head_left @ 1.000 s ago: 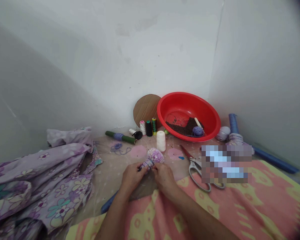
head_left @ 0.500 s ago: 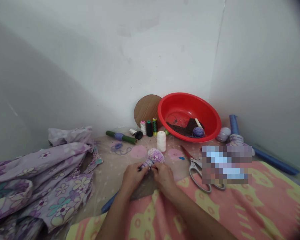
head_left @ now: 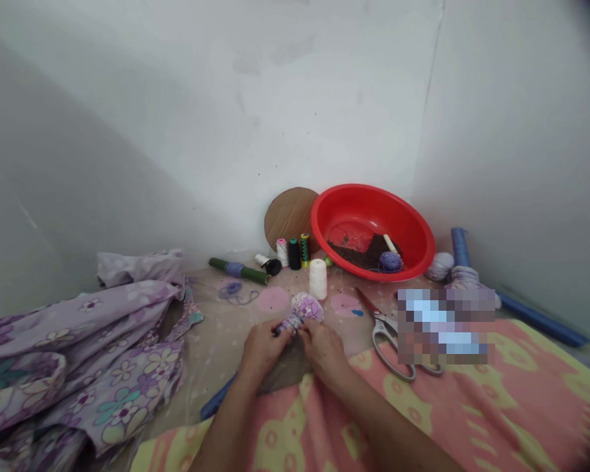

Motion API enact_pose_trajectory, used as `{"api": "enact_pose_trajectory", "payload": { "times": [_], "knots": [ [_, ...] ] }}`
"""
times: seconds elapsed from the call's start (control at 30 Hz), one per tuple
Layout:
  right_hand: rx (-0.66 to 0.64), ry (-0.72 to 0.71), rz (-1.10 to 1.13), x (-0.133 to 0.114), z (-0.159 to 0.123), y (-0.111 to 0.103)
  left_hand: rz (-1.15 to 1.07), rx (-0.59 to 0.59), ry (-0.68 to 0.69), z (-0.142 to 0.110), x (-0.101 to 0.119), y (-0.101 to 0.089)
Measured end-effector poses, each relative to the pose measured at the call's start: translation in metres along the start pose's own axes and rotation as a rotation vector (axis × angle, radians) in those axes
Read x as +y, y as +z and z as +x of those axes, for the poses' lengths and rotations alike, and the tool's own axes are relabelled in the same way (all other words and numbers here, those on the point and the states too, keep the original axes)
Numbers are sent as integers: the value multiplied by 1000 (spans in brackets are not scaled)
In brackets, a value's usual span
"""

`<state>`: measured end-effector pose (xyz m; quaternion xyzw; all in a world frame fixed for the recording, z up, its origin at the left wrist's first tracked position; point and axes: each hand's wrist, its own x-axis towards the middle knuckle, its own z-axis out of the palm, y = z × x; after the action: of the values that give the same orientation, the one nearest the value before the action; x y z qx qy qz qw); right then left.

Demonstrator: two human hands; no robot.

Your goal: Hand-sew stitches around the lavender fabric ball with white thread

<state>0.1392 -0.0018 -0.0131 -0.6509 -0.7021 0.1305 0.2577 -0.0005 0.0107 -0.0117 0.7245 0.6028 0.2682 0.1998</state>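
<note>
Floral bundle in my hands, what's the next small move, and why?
Perhaps a gentle tug with the right hand, while the left hand steadies the floral bundle. The left fingers grip its narrow end, the right fingertips are pinched near its neck, and bluish thread seems to circle there. Whether they hold a strand is unclear.

Is a purple-and-white floral bundle (head_left: 307, 307), round-topped, narrow-necked, held tilted between left hand (head_left: 264, 346) and right hand (head_left: 324, 346).
</note>
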Motion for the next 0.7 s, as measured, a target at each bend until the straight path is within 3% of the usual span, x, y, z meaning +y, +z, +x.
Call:
{"api": "enact_pose_trajectory", "payload": {
  "times": [0.33, 0.7],
  "knots": [
    [1, 58, 349, 9, -1, 14, 6, 6, -41, -1, 5, -4],
    [47, 62, 161, -4, -4, 7, 1, 3, -31, -3, 6, -2]
  ]
}}
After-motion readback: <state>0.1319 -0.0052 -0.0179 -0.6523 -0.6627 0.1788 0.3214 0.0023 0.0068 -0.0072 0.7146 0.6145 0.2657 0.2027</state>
